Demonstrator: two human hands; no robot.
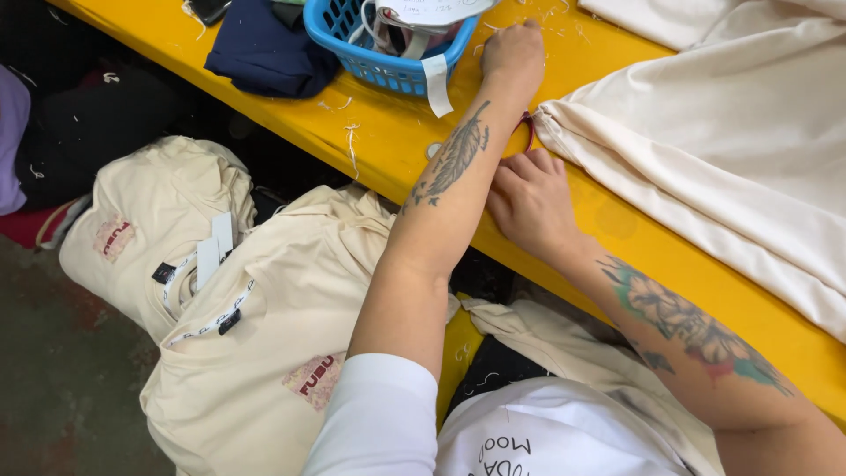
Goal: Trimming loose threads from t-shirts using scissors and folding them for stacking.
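Left hand point(513, 55): I see it reached far across the yellow table point(617, 220), fingers curled shut, knuckles down just right of the blue basket point(388, 53); I cannot tell if it grips anything
Right hand point(531, 204): fingers bent, resting on the table, touching a small red tool point(529, 130) beside the cream fabric point(731, 141)
Near left: folded cream shirts point(238, 353)

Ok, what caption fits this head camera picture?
Left hand reaches beside a blue basket; right hand rests on the yellow table.
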